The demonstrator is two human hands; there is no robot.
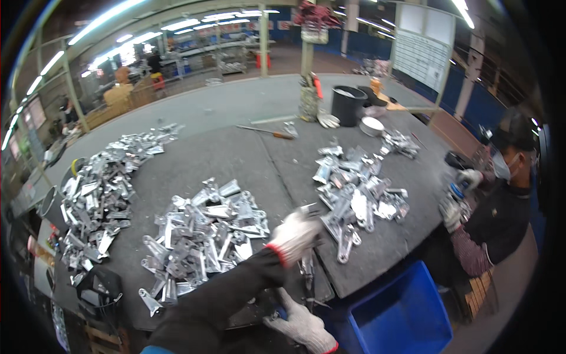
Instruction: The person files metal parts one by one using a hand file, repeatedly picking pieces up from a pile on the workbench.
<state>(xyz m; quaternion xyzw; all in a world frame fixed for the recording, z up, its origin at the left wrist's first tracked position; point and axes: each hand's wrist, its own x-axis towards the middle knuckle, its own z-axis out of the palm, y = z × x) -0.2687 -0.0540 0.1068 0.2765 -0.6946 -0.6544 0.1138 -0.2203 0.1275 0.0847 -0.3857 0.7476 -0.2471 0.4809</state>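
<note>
My left hand (293,237), in a white knit glove with a red cuff, reaches over the dark table. Its fingers are closed, and a silvery metal part (309,208) shows at the fingertips, blurred. Below it, near the table's front edge, my right hand (305,328) in a matching glove is closed around something dark and blue, mostly hidden. Left of my left hand lies a big heap of shiny metal brackets (203,236). A second heap of brackets (356,192) lies to its right. More metal pieces (306,265) sit just under the left hand.
A third heap of brackets (106,192) covers the table's left side. A blue bin (404,312) stands at the front right. A screwdriver-like tool (268,132), black bucket (348,106) and white round container (371,126) are farther back. At right, a gloved co-worker (495,218) handles a blue-and-black tool.
</note>
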